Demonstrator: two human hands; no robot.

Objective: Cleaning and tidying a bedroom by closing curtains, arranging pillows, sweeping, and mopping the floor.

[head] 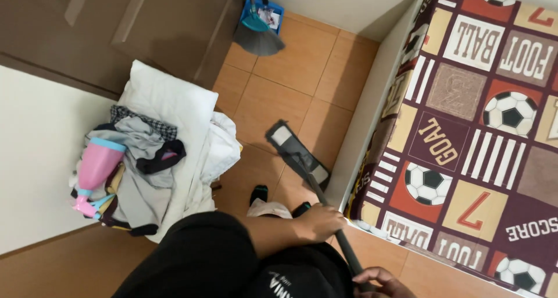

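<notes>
I hold a flat mop with a dark handle (343,243) in both hands. My left hand (319,221) grips the handle partway down, and my right hand (381,280) grips it higher up at the bottom edge of the view. The grey mop head (296,153) rests on the orange floor tiles (279,94), close to the side of the bed (366,118). My feet in dark socks (259,193) stand just behind the mop head. My black clothing fills the lower middle of the view.
The bed on the right has a patchwork sheet (482,118) with ball pictures. A heap of clothes (136,158) and a pink and blue bottle (96,170) lie on white pillows (168,100) to the left. A broom and blue dustpan (258,25) lean by the brown door (116,31).
</notes>
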